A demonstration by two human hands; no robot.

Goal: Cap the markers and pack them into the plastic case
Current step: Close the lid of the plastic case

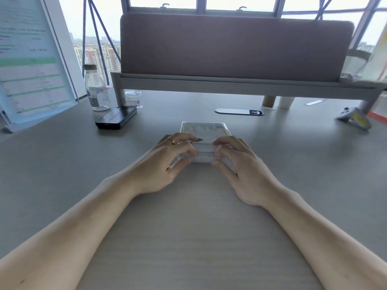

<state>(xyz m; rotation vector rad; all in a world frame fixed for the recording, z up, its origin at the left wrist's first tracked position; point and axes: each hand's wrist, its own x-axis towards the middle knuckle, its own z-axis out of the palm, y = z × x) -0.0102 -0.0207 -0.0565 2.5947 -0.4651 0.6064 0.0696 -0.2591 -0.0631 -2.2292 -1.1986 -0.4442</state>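
A clear plastic case (pixel 205 130) lies flat on the grey table, at the middle of the view, with a pale printed sheet showing through its lid. My left hand (pixel 167 162) grips the case's near left corner, fingers curled over the top and thumb at the front edge. My right hand (pixel 240 164) grips the near right corner the same way. Both hands cover the front part of the case. No loose markers or caps show on the table; what the case holds is too blurred to tell.
A black flat device (pixel 116 118) lies to the left of the case, with a clear bottle (pixel 96 88) and a small glass jar (pixel 133 98) behind it. A standing display board (pixel 31 59) fills the far left. A padded divider (pixel 230 47) crosses the back. A grey controller (pixel 354 120) lies far right.
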